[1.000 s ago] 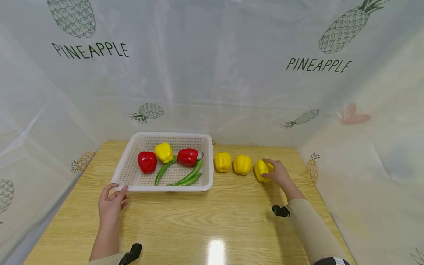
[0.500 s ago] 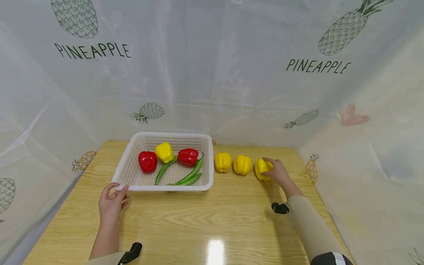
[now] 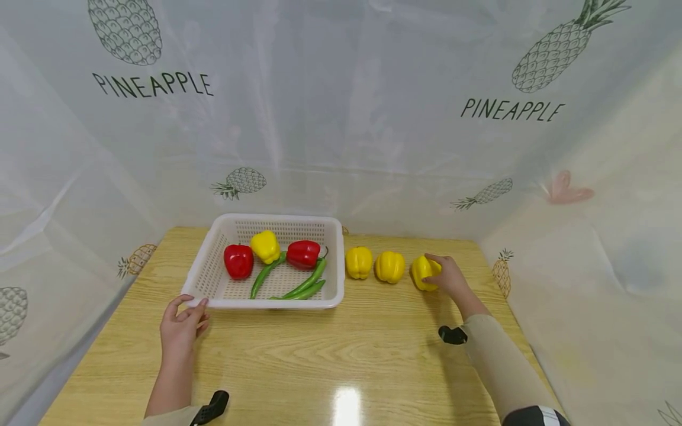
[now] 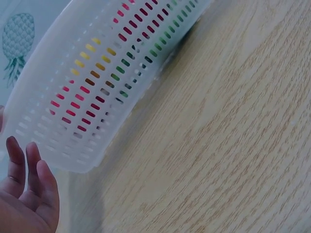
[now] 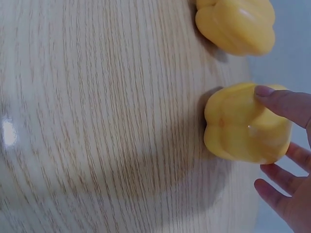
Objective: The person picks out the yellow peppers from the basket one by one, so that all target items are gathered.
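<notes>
At the front left corner of a white plastic basket (image 3: 341,248), my left hand (image 3: 181,328) holds the rim, thumb and forefinger on it. Its other fingers (image 4: 46,179) hang loosely outside the perforated wall. Inside the basket lie two red bell peppers (image 3: 238,261), a yellow bell pepper (image 3: 265,246) and several green chili peppers (image 3: 264,277). To the right, my right hand (image 3: 452,279) grips the rightmost yellow bell pepper (image 5: 243,124) on the table, thumb on one side and fingers on the other.
Two more yellow bell peppers (image 3: 390,267) stand in a row between the basket and my right hand. A wooden table (image 3: 298,367) lies under everything. Behind it and at both sides hangs a pale sheet (image 3: 341,118) printed with pineapples.
The head view has shifted very slightly. Both hands, the basket and the peppers keep their places.
</notes>
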Demonstrator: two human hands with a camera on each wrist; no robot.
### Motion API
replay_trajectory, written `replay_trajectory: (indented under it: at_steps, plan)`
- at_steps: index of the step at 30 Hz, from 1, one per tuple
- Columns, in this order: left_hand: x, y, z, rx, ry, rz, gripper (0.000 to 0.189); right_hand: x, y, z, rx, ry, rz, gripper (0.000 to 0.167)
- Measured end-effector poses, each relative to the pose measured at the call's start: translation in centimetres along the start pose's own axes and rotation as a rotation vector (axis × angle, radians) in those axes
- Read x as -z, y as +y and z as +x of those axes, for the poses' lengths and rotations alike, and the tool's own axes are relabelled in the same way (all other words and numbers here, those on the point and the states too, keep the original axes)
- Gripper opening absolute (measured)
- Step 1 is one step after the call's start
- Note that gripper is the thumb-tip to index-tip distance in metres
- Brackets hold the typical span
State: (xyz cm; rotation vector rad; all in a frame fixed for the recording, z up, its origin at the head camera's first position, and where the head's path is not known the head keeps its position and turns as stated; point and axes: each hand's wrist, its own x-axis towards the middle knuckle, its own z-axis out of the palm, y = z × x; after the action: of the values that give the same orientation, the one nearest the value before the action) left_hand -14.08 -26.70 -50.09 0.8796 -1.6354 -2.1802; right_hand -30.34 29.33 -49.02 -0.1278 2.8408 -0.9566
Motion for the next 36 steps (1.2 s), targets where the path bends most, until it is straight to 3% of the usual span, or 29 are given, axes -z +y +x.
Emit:
replay_trajectory:
  at_steps: [8, 21, 29, 36]
  plan:
    - [0.1, -0.1, 0.0, -0.003, 0.003, -0.008, 0.035, 0.4, -0.8, -0.1, 0.036, 0.039, -0.046, 0.075]
    - [0.1, -0.2, 0.1, -0.015, -0.01, -0.015, 0.037, 1.6, -6.2, -1.3, 0.164, 0.058, -0.011, 0.072]
    - [0.0, -0.2, 0.3, -0.003, 0.008, -0.015, 0.033, 0.8, -10.0, -1.6, 0.235, -0.041, 0.112, 0.067]
    - [0.1, -0.3, 0.2, -0.019, 0.006, -0.009, 0.032, -0.5, -12.4, -2.0, 0.316, -0.183, 0.133, 0.068]
